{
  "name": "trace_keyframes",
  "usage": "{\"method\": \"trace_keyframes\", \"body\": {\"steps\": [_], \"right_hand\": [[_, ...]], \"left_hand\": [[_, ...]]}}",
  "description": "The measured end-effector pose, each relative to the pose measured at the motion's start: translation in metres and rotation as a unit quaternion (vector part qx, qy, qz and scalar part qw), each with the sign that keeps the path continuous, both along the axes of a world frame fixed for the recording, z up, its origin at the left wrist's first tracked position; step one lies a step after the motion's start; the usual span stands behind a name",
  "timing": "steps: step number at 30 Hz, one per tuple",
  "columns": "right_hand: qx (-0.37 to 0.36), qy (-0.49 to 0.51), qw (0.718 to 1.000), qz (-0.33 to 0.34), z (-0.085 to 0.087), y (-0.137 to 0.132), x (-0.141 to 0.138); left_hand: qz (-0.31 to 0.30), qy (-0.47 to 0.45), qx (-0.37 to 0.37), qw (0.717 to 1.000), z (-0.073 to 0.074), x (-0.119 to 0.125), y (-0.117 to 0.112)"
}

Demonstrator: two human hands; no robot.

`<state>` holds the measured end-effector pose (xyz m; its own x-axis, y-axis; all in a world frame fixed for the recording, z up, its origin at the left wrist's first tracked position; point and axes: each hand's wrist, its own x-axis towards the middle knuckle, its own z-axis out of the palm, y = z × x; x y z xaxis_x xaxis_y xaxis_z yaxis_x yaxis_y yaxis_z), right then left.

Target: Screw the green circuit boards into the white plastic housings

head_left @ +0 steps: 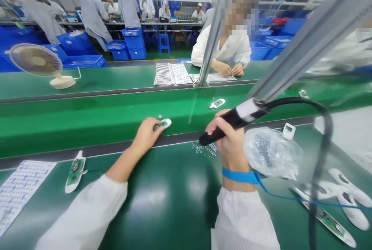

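My left hand pinches a small white plastic housing with a green circuit board over the near edge of the green belt. Wrapped in my right hand is a black corded electric screwdriver, its dark end pointing down and left. Just beneath that end lies a pile of small screws. A blue strap circles my right wrist. To the left, another white housing with a circuit board rests on the green table. A clear bag of screws sits right of my right hand.
White shells and a board-filled housing lie at right. On the belt sits another housing. A label sheet lies left. Across stand a fan, a metal post and a seated co-worker. The cord hangs right.
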<state>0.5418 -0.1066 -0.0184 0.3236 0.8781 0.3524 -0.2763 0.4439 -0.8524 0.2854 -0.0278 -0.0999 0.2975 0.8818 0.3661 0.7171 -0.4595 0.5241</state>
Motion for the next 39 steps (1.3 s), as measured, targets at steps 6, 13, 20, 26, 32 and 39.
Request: {"method": "trace_keyframes", "body": {"steps": [6, 13, 20, 26, 32, 39], "right_hand": [[-0.025, 0.007, 0.997, 0.067, -0.004, 0.001, -0.013], [-0.06, -0.008, 0.996, 0.072, -0.006, 0.004, -0.023], [-0.037, 0.003, 0.997, 0.062, -0.004, 0.002, -0.015], [0.0, 0.055, 0.993, 0.104, 0.0, 0.0, -0.009], [0.005, 0.062, 0.991, 0.121, 0.001, -0.001, -0.01], [0.001, 0.053, 0.99, 0.132, -0.002, -0.001, -0.014]], "left_hand": [[0.112, 0.034, -0.053, 0.992, 0.004, 0.0, 0.094], [0.148, -0.062, 0.017, 0.987, 0.007, 0.003, 0.025], [-0.101, -0.082, 0.011, 0.991, -0.003, 0.067, -0.085], [-0.118, -0.033, -0.003, 0.992, -0.006, 0.078, -0.09], [-0.103, -0.052, -0.006, 0.993, -0.008, 0.077, -0.088], [-0.093, -0.075, -0.007, 0.993, -0.009, 0.077, -0.086]]}}
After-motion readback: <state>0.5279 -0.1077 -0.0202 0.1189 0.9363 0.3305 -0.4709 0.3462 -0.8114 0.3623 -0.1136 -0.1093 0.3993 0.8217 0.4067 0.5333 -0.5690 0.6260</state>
